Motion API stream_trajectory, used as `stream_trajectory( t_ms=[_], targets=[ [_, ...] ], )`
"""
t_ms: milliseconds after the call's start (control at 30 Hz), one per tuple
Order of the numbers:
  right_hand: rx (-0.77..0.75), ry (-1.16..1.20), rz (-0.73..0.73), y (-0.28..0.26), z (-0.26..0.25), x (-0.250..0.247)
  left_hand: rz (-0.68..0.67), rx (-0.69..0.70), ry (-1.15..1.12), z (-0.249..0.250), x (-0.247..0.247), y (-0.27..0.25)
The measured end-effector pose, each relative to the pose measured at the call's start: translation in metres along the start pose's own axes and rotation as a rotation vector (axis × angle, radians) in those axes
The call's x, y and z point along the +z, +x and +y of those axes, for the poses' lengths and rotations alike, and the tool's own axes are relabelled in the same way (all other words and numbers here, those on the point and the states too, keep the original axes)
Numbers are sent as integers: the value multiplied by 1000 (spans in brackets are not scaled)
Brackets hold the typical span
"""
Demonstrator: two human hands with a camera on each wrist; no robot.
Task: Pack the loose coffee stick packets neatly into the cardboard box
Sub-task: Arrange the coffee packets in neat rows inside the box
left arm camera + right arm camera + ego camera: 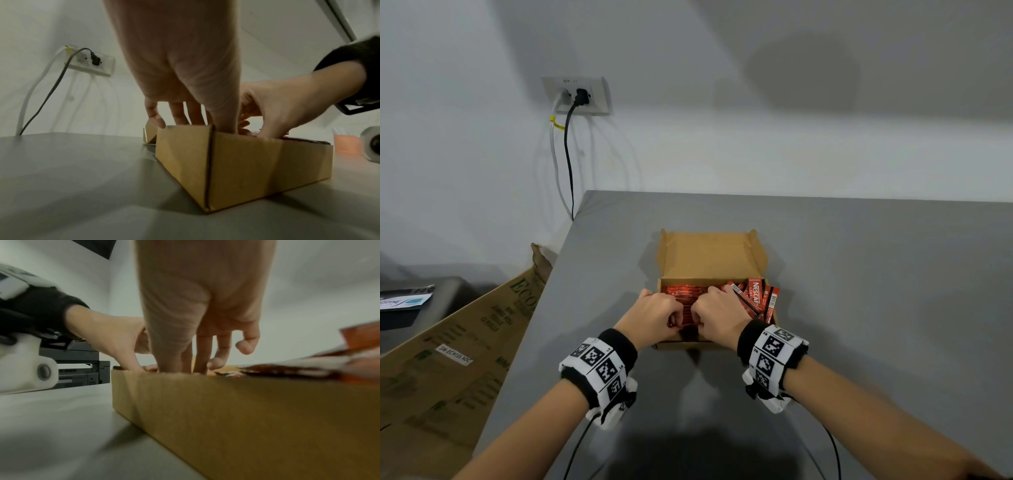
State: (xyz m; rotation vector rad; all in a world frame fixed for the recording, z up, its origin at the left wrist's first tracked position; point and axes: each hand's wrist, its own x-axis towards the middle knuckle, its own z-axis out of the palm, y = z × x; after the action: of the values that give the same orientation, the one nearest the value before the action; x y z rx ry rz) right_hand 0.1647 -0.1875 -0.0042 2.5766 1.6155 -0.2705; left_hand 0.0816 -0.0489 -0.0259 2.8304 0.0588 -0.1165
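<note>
Inside the cardboard box (709, 255), both hands curl onto red coffee stick packets (681, 298): left hand (654, 317) at nine o'clock, right hand (717, 317) at three, gripping them.

Left hand (654, 313): bare, forearm unsleeved. Black fabric wristband (619, 347), lower centre-left of the head view. Behind it, white cuff with square black-and-white coded markers (599, 365). White camera housing under the wrist; thin black cable (577, 448) runs to the bottom edge.

Right hand (717, 313): bare, forearm unsleeved. Matching black wristband (750, 337), marker cuff (774, 356), white housing, black cable (834, 448), lower centre-right.
</note>
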Motion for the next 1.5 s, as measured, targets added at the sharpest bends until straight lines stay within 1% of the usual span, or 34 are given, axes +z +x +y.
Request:
stream_trajectory(
  t_ms=[133,333,400,433,500,567,600,700,767,900,1100,1167,1233,1300,1333,1400,1467,1500],
  targets=[
    [-3,35,44,-4,3,3,21,-18,-84,-5,3,1],
    [5,58,71,-6,6,6,72,3,-68,-5,8,-1],
    [26,120,131,-9,11,1,113,15,-69,-3,8,-4],
    [70,173,193,-11,18,-4,134,24,-60,-3,8,-5],
    [218,269,314,-16,44,-12,160,41,-39,-3,8,-6],
    [333,304,338,-24,73,-17,164,32,-40,-2,6,-7],
    [352,303,309,-28,82,-17,171,29,-49,0,5,-6],
    [330,213,148,-34,79,-8,197,38,-99,9,-1,2],
    [322,186,117,-34,69,0,175,52,-133,17,-3,7],
    [308,242,187,-29,62,2,139,98,-133,31,-2,11],
    [343,446,190,-25,60,4,160,87,-191,31,-2,12],
    [342,515,226,-27,62,0,197,40,-293,28,-4,11],
    [335,641,310,-30,63,-8,259,-42,-445,26,-9,9],
    [300,751,368,-31,60,-18,296,-79,-590,26,-15,7],
    [258,784,368,-31,56,-21,286,-69,-637,28,-17,6],
    [154,831,331,-29,43,-22,271,1,-614,33,-20,7],
    [112,872,316,-26,33,-19,319,69,-547,36,-20,7],
    [118,895,321,-25,30,-17,351,74,-553,36,-20,7]
  ],
)
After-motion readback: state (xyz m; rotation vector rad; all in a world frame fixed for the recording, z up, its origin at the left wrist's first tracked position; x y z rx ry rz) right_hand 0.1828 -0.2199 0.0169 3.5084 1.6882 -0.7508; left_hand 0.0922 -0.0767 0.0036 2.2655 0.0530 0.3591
